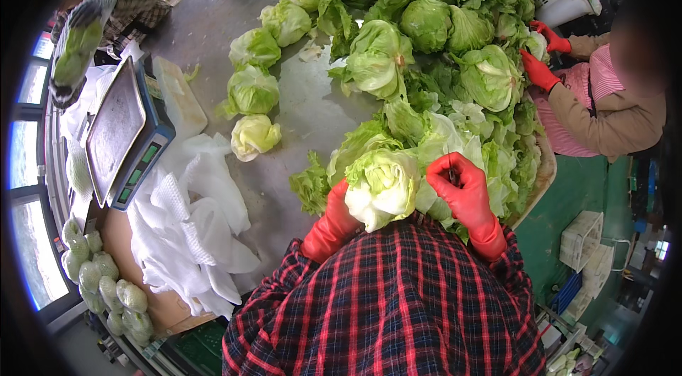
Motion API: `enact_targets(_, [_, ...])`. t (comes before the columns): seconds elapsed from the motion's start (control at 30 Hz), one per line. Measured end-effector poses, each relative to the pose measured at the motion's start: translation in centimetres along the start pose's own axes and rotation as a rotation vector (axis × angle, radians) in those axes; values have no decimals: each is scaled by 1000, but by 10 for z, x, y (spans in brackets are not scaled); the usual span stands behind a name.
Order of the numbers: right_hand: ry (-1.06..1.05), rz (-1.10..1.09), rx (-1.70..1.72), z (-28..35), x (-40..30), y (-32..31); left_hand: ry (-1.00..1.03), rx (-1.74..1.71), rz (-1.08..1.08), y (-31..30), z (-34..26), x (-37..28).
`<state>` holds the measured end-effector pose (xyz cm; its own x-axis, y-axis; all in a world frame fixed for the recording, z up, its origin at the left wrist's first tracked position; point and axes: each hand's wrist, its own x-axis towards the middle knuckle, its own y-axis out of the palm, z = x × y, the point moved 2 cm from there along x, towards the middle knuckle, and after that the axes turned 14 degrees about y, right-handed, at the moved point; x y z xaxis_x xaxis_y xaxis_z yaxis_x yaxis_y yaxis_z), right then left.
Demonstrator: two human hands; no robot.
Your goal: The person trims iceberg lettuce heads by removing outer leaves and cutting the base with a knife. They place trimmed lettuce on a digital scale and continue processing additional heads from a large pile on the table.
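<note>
A trimmed head of iceberg lettuce (382, 187), pale at its lower part, is held close to my body. My left hand (335, 221), in a red rubber glove, supports it from the left and below. To its right, my right hand (466, 195), also gloved in red, is closed around a small thin tool (453, 176), perhaps a knife; the fingers hide most of it. Loose lettuce leaves (495, 168) lie beyond and beside my right hand. A loose green leaf (310, 184) rests on the table left of the held head.
A row of lettuce heads (253, 89) stands on the metal table (208, 30). Untrimmed lettuces (426, 24) are piled at the back right. White foam net sleeves (197, 216) and a scale (133, 136) occupy the left. Across the right edge, a co-worker's red-gloved hands (539, 70) touch a lettuce.
</note>
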<state>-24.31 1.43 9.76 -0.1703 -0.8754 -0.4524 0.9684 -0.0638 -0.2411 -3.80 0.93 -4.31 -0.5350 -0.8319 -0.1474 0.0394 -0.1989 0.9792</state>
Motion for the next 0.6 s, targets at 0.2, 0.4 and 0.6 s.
enact_targets(0.2, [-105,118,-54,13,-6,12,13,241,-131,7,4,1])
enact_targets(0.4, [-107,90,-242,14,-7,15,-47,248,-113,4,1,0])
enact_targets(0.6, [-72,166,-477,21,3,8,-174,170,-158,-7,-5,-7])
